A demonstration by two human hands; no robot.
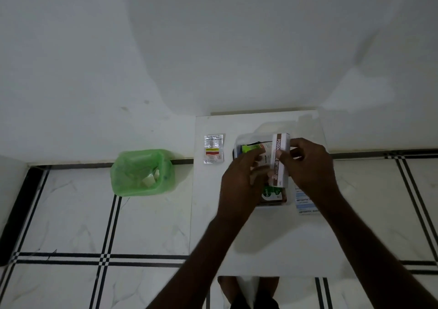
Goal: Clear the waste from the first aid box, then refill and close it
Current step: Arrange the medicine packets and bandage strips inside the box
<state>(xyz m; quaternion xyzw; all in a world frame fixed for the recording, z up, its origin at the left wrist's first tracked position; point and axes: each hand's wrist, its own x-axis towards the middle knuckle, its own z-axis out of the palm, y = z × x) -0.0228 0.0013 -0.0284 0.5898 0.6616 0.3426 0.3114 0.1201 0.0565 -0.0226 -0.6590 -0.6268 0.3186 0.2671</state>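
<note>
Right hand: [308, 166] closed on the long edge of the povidone ointment carton [281, 159], thumb on the printed face, the other fingers behind it.
Left hand: [241, 178] fingers curled against the carton's near left side and over the box contents; whether it grips the carton or only steadies it, cannot tell, the fingertips are blurred.
Ointment carton: white with brown bands, held lengthwise over the right half of the box, far end raised above the rim.
First aid box: [238, 142] clear shallow tub on the white table [260, 237], open; no lid made out with certainty, only a faint clear shape behind the tub.
Inside the box: a green pack [248, 148] at the far left, a green Dettol item [270, 193] at the near end, a dark item underneath; rest hidden by hands.
Step in hand (judged): refill, seating the carton in the tub.
How to do it well (judged): lay the carton flat, parallel to the long wall, in the gap right of the green pack; left hand should press the neighbours aside, not lift them; nothing should stand proud of the rim or the lid may not shut.
Still outside: foil sachet [214, 148] left of the box; antiseptic strip pack [305, 202] just right of it, partly under the right wrist.
Waste bin: [142, 172] green-lined, on the tiled floor well left of the table, scraps inside.
</note>
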